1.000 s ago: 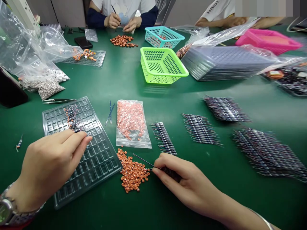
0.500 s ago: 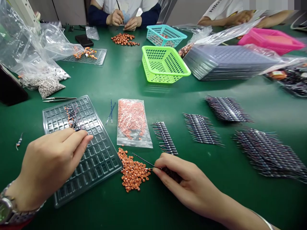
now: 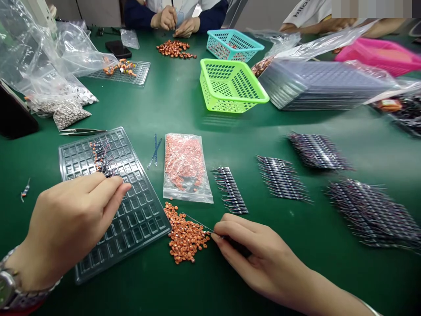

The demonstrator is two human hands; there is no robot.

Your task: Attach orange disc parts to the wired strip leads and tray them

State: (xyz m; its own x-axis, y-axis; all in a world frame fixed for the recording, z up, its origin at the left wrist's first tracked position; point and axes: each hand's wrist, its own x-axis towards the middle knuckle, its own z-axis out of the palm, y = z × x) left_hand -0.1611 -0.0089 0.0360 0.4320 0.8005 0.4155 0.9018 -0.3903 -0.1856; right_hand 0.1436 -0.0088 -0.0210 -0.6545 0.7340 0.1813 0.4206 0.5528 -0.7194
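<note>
My left hand (image 3: 70, 219) is closed in a pinch over the clear plastic tray (image 3: 144, 215); whatever its fingertips hold is hidden. Just beyond those fingers, small wired parts with orange ends (image 3: 101, 153) lie in the tray. My right hand (image 3: 259, 259) pinches a thin, pointed, metal-looking tool (image 3: 199, 222) between thumb and forefinger. Its tip reaches left over a heap of small round orange pieces (image 3: 186, 239), beside the tray's right edge. Behind the heap lies a clear zip bag (image 3: 184, 164) of similar pieces.
Rows of dark wired strips (image 3: 283, 177) lie to the right. A green basket (image 3: 233, 85), a blue basket (image 3: 235, 44) and stacked clear trays (image 3: 325, 85) stand farther back. Tweezers (image 3: 82, 131) rest behind the tray. Across the table a person's hands (image 3: 176, 22) are working.
The whole view has shifted a little, so the table's things sit slightly farther right. Both my hands stay closed in nearly the same places.
</note>
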